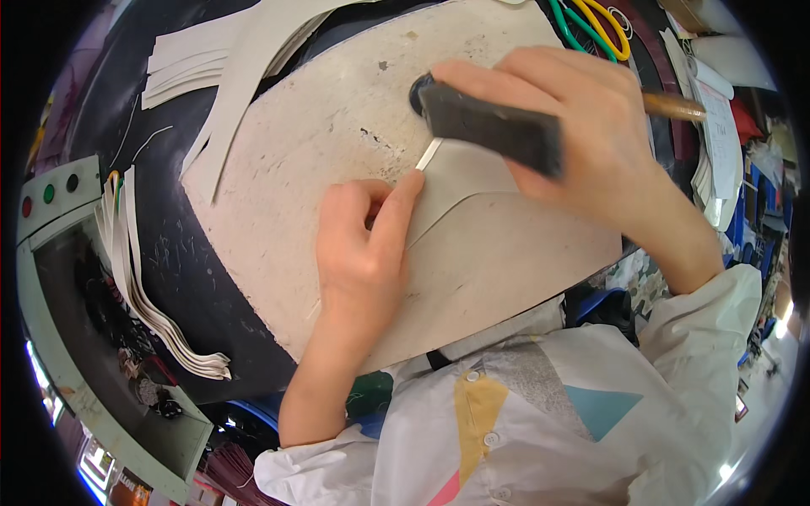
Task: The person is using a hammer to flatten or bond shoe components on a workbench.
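My right hand (582,118) is closed round a hammer close to its head. The hammer's dark head (485,122) is blurred, and its wooden handle (675,107) sticks out past the knuckles. Under it lies a flat cream piece (472,173), leather or a similar sheet, with a narrow white folded edge (429,155). My left hand (363,244) rests on the board with its fingers bent, the index fingertip pressing that edge just below the hammer. A large pale work board (295,152) lies beneath it all.
Stacked cream strips (190,63) lie at the far left, partly over the board. More long strips (139,287) hang beside a grey machine panel (59,198) with buttons. Yellow and green looped handles (612,29) lie at the far right, near papers (717,126).
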The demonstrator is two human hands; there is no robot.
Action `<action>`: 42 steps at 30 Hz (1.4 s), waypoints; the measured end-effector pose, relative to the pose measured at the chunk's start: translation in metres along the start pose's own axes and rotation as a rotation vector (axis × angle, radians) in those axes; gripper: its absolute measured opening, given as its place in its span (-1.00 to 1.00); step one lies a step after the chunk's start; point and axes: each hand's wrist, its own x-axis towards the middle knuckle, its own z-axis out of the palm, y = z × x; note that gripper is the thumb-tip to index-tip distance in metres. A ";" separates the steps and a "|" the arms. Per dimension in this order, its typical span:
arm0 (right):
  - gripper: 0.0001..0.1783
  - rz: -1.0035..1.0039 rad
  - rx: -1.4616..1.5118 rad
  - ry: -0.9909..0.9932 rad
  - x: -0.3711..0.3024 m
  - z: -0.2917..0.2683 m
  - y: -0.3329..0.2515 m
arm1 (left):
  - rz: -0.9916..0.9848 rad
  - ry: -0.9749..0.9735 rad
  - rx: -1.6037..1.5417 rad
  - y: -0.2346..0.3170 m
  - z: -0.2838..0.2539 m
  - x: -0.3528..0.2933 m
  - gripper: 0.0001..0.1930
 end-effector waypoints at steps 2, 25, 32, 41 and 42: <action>-0.44 0.033 0.207 -0.019 -0.001 -0.001 -0.008 | 0.015 0.086 -0.003 -0.001 0.004 -0.003 -0.52; -0.42 -0.086 0.172 -0.107 -0.002 0.009 -0.042 | -0.090 0.126 -0.004 0.006 -0.014 -0.037 -0.79; -0.39 -0.120 0.089 -0.071 0.001 0.015 -0.047 | -0.088 0.159 -0.015 0.006 -0.020 -0.045 -0.81; -0.40 -0.117 0.133 -0.075 0.000 0.021 -0.055 | -0.116 0.126 -0.060 0.005 -0.028 -0.056 -0.80; -0.39 -0.125 0.086 -0.073 0.003 0.026 -0.049 | -0.122 0.115 -0.030 0.005 -0.030 -0.059 -0.80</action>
